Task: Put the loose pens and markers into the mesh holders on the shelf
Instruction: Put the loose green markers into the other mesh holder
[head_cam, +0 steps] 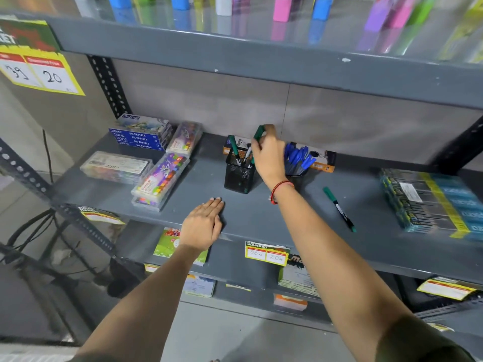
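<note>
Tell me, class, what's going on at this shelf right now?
A person is tidying pens. The right hand holds a green marker above the square black mesh holder, which already has a few markers in it. The left hand rests flat on the shelf edge. Another green marker lies loose on the shelf, right of the holder of blue pens.

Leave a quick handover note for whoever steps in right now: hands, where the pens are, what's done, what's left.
Right hand: gripping a green marker over the square holder, not yet dropped in.
Left hand: flat on the shelf edge, empty.
Done: a few markers already stand in the square holder; blue pens fill the holder behind the right hand.
Left: drop the held marker in, then pick up the loose marker lying to the right.
</note>
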